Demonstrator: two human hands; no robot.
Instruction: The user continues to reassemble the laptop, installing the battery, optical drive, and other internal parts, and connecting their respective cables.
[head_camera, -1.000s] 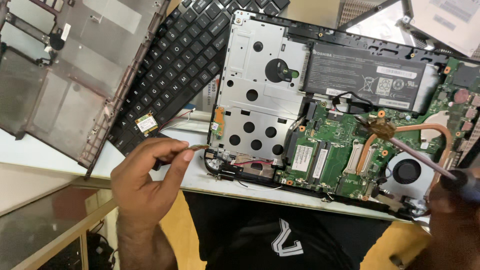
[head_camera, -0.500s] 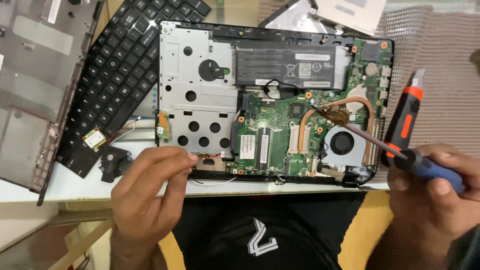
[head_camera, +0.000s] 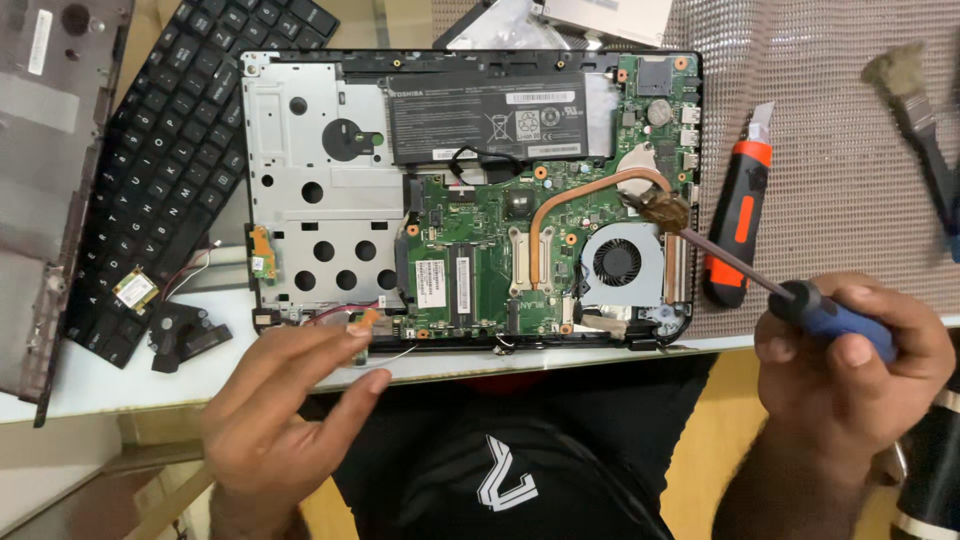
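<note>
Screwdriver (head_camera: 760, 285) gripped in right hand (head_camera: 850, 370) angles up-left toward the fan (head_camera: 620, 265); left hand (head_camera: 290, 410), open and empty, hovers lower left.

White table (head_camera: 120, 390) bears opened laptop (head_camera: 470, 200), keyboard (head_camera: 170, 160), speaker (head_camera: 185, 332).

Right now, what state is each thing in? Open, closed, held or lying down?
Black laptop base: opened up, green circuit board bared.
Blue-handled screwdriver: held, tip by the round grey fan.
Right hand: gripping the screwdriver.
Left hand: open, holding nothing.
Orange-and-black utility knife: lying flat.
Black keyboard: detached, lying beside.
</note>
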